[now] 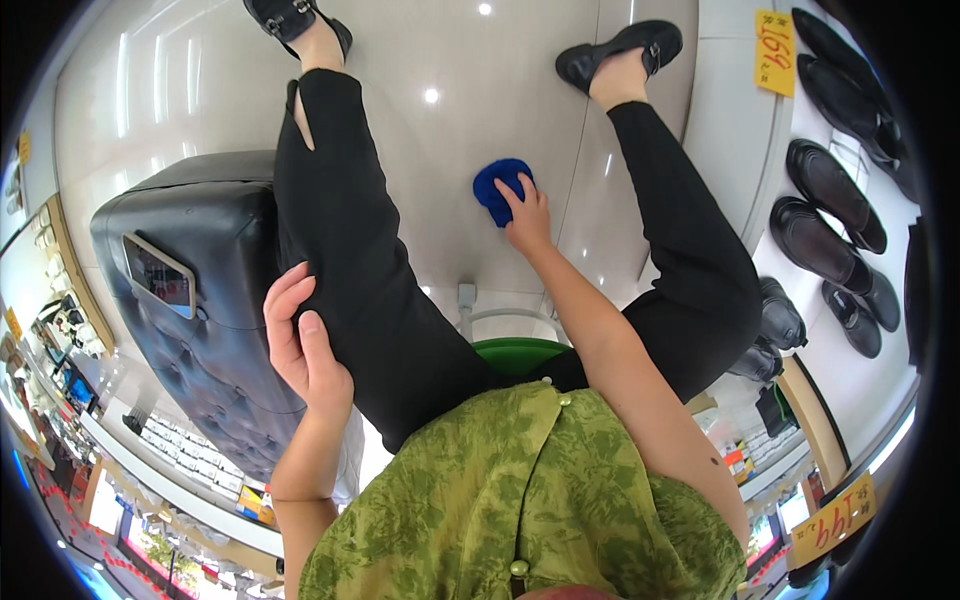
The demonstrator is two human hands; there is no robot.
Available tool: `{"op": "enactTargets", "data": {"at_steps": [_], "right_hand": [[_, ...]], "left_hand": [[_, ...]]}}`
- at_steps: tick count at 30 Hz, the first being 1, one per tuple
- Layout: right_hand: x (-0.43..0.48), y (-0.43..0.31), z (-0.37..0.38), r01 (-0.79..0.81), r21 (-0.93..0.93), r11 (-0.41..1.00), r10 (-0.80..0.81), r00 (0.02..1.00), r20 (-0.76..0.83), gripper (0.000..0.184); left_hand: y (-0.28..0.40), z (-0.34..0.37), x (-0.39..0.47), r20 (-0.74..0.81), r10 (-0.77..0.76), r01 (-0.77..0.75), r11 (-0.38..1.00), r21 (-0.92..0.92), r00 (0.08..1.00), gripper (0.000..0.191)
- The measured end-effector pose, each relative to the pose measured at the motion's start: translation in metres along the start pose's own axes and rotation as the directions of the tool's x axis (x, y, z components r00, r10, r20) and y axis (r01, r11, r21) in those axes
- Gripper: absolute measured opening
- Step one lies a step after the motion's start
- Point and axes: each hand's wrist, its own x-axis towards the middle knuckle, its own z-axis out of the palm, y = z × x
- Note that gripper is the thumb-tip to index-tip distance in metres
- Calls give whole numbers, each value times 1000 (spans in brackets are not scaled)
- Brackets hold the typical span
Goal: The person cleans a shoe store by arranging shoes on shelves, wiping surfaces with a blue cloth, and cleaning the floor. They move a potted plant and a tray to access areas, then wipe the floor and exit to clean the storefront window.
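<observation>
My right hand point(529, 215) reaches down between my legs and grips a blue cloth point(493, 178), with fingers spread over its top. The cloth looks bunched and appears to lie against the glossy tiled floor point(450, 247). My left hand point(306, 337) holds nothing; its fingers are loosely bent, with the thumb apart. It is beside my left thigh, at the edge of a black tufted leather ottoman point(225, 330). On the ottoman lies a smartphone point(160, 275), screen up. Part of a green seat point(517, 354) shows beneath me.
On the right, a white display shelf point(795, 300) carries several black shoes point(832, 195) and a yellow price card point(774, 54). Another yellow price card point(832, 520) is at lower right. My black shoes point(626, 56) stand on the floor ahead. Shelves with white boxes point(187, 454) line the lower left.
</observation>
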Motion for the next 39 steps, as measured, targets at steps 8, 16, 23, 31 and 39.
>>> {"op": "enactTargets", "data": {"at_steps": [8, 16, 23, 31, 39], "right_hand": [[18, -6, -15, -405, -2, 914, 404, 910, 90, 85], [193, -1, -83, -476, 71, 876, 482, 862, -158, 83], [235, 8, -121, -213, -177, 961, 195, 974, -115, 71], [11, 8, -34, 25, -269, 963, 75, 932, 355, 80], [-81, 30, -110, -677, 681, 279, 152, 731, 665, 47]], "left_hand": [[1, -4, 0, -43, 3, -6, 998, -57, 999, 23], [-4, -8, -4, 11, 26, -27, 999, 44, 1000, 23], [-4, -10, -4, 5, -19, 19, 999, 30, 1000, 27], [1, -5, -5, -71, -41, 38, 999, -38, 997, 18], [-28, -4, -17, -137, 80, -99, 985, -139, 987, 21]]}}
